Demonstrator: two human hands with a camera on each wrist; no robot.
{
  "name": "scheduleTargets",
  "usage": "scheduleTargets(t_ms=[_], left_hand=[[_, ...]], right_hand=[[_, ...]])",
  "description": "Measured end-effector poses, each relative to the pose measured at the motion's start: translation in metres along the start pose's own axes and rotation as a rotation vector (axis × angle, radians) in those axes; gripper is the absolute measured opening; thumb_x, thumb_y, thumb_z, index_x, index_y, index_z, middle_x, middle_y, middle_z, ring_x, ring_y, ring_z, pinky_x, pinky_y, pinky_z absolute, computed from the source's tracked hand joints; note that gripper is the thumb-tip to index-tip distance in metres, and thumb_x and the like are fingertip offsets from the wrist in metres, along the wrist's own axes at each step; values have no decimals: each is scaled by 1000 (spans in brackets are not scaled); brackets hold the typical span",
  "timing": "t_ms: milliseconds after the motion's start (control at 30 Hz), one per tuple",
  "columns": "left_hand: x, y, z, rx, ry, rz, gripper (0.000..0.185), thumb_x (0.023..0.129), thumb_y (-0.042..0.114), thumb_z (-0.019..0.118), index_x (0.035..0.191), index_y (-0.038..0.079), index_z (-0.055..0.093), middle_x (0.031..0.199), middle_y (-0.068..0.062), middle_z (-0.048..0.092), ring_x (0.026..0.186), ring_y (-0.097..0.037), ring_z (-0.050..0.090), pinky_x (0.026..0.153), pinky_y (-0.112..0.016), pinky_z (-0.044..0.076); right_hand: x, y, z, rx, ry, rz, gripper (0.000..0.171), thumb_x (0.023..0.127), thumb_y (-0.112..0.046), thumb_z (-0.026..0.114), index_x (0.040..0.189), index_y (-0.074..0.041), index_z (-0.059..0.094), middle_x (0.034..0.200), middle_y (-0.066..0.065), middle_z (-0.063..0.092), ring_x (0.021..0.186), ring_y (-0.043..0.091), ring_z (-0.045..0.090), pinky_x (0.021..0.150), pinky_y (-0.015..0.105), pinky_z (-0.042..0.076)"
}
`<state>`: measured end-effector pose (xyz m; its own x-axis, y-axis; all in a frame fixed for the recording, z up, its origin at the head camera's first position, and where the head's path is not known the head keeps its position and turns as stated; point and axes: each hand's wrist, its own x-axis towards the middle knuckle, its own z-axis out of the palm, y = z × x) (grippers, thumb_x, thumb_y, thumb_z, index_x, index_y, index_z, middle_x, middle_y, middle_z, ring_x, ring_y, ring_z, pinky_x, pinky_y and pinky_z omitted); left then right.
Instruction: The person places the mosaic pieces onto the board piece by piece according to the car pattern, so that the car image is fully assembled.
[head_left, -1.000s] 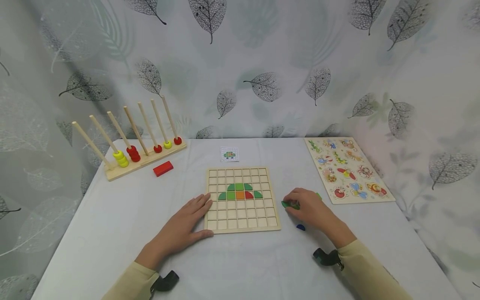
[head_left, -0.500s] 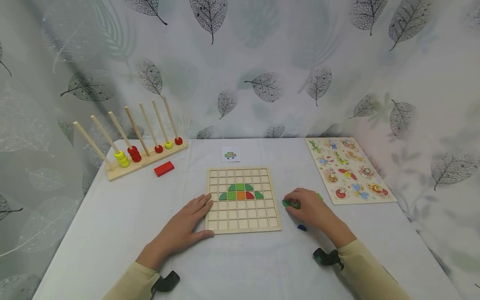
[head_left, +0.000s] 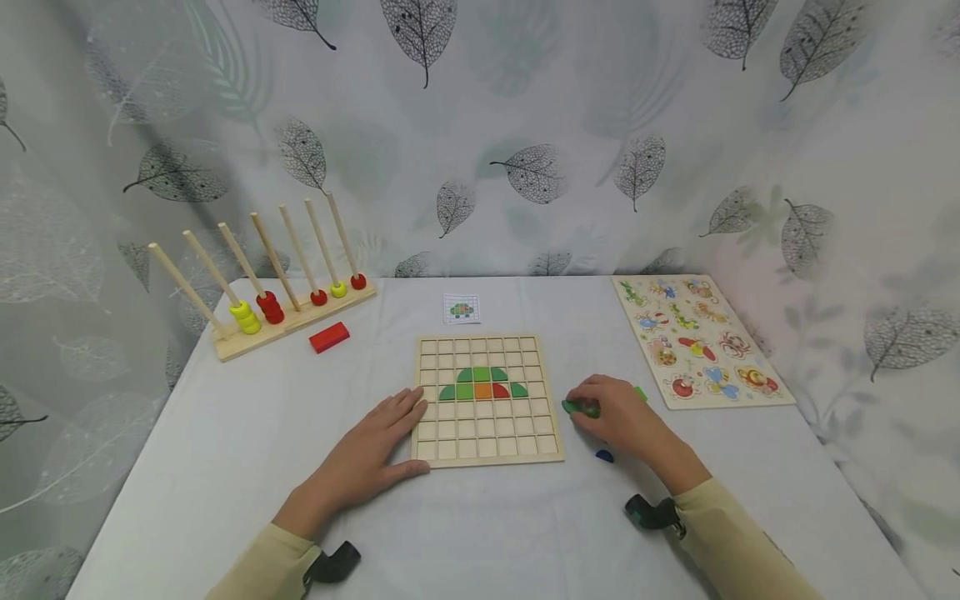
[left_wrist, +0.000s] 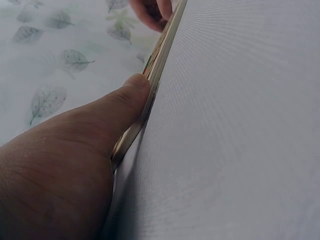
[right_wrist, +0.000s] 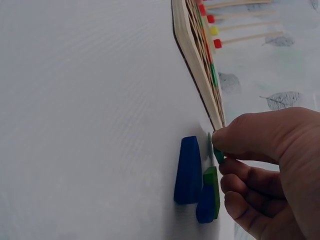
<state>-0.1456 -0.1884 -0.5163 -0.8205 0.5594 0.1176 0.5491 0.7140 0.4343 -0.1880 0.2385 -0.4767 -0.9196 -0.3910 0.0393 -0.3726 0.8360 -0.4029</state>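
Note:
In the head view a square wooden grid board (head_left: 487, 429) lies mid-table, with green, orange and red tiles set in two of its rows. My left hand (head_left: 382, 446) rests at its left edge, fingers straight; the left wrist view shows the thumb (left_wrist: 135, 82) against the board's side. Right of the board, my right hand (head_left: 618, 417) pinches a small green tile (right_wrist: 218, 155) between thumb and forefinger. Close by lie a blue block (right_wrist: 188, 170), another blue piece (right_wrist: 205, 205) and a light green piece (right_wrist: 213, 187). The fingers partly hide the held tile's shape.
Behind the board lies a small pattern card (head_left: 461, 309). A peg rack with beads (head_left: 292, 317) and a red block (head_left: 329, 337) stand at the left. An animal puzzle board (head_left: 705, 342) lies at the right. Leaf-patterned cloth (head_left: 555, 225) hangs behind the table.
Both hands stay in nearly the same place. The green tile in my right fingers shifts very slightly, and the head view drifts a little.

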Motion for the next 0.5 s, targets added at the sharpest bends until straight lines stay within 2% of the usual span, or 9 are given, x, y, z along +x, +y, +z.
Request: scheduleTargets(t_ms=[500], left_hand=[[0, 2, -2, 1, -2, -4, 97, 97, 63, 74, 169, 9, 39, 178, -3, 26, 164, -24, 21, 131, -49, 25]], right_hand=[[7, -14, -11, 7, 70, -110, 21, 90, -12, 89, 110, -15, 82, 106, -7, 71, 90, 11, 62, 77, 34, 59]])
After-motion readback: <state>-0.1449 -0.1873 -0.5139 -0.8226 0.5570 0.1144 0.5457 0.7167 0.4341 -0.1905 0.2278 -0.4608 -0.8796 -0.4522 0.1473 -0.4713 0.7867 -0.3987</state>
